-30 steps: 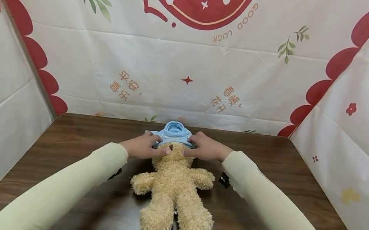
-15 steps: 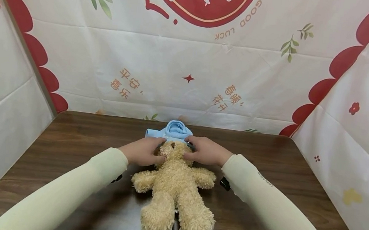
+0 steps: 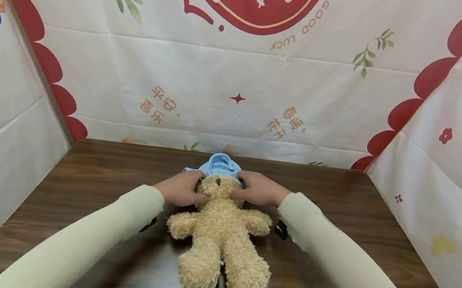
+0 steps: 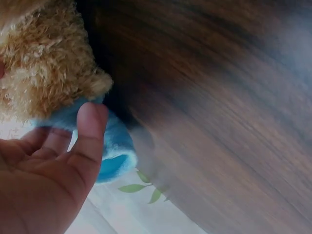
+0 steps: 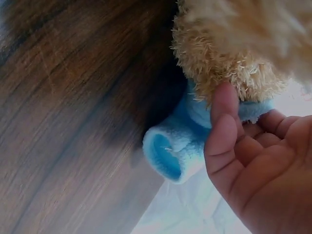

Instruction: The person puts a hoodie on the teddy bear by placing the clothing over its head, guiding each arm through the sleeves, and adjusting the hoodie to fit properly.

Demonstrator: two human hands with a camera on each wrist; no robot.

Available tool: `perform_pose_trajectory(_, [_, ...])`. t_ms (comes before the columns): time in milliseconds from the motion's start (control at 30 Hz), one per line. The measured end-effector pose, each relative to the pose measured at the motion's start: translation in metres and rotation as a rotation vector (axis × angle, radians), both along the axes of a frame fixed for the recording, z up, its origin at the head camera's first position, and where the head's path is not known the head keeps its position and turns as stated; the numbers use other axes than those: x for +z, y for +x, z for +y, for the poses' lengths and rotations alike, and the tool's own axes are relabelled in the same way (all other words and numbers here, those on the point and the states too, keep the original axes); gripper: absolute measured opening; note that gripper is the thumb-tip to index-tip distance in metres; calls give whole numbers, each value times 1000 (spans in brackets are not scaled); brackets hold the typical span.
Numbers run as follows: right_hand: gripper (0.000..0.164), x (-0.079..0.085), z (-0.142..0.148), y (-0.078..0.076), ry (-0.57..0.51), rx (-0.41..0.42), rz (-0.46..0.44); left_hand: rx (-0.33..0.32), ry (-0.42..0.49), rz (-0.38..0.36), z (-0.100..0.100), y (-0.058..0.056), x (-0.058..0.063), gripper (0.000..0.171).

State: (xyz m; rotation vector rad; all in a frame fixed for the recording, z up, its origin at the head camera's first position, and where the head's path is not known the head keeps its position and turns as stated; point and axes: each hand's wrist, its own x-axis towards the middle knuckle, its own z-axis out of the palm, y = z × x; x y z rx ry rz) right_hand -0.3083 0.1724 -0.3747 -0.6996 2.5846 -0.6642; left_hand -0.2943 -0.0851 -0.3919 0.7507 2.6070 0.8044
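Note:
A tan teddy bear (image 3: 217,230) lies on its back on the table, feet towards me. Around the top of its head sits a small light-blue doll shirt (image 3: 220,164). My left hand (image 3: 181,188) grips the shirt's edge at the left side of the head, thumb near the muzzle. On the opposite side my right hand (image 3: 262,189) holds the same edge, its thumb against the cheek. Fleecy sleeve openings of the shirt show beside the fingers in both wrist views. The bear's eyes are hidden.
The dark wood-grain table (image 3: 122,168) reaches back to a white printed cloth (image 3: 205,72). More cloth hangs at the left (image 3: 0,133) and right (image 3: 441,181) sides. Both forearms wear pale sleeves.
The left hand has shifted slightly down the head, its thumb leaving the nose area. The shirt's opening has folded and its left sleeve shows less. The right hand has barely moved.

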Motion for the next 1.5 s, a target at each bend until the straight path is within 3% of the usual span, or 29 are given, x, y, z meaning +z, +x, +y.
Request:
perform_pose_trajectory(200, [25, 2, -1, 2, -31, 41, 46, 20, 4, 36, 4, 2, 3, 42])
perform_pose_trajectory(400, [28, 2, -3, 4, -41, 74, 78, 5, -19, 65, 5, 2, 5, 29])
perform_pose_trajectory(500, [33, 3, -4, 5, -52, 91, 105, -11, -27, 115, 7, 2, 4, 24])
perform_pose_trajectory(733, [32, 3, -7, 6, -34, 158, 222, -88, -49, 324, 11, 5, 0, 36])
perform_pose_trajectory(933, [36, -2, -7, 6, -12, 175, 286, -100, -64, 399, 12, 10, -1, 45])
perform_pose_trajectory(1033, [30, -3, -3, 9, -25, 147, 265, -63, -48, 384, 10, 14, -1, 39])
perform_pose_trajectory(1167, [18, -4, 4, 16, 8, 86, 213, 20, -30, 300, 4, 21, -5, 25])
perform_pose_trajectory(1333, [36, -5, 10, 25, 57, 85, 200, 40, -47, 288, -1, 28, -8, 54])
perform_pose_trajectory(1433, [50, -5, 15, 29, 55, 122, 226, 50, -64, 308, -1, 30, -10, 56])
perform_pose_trajectory(1500, [49, -6, 15, 30, 37, 152, 257, 64, -74, 329, 0, 31, -12, 51])
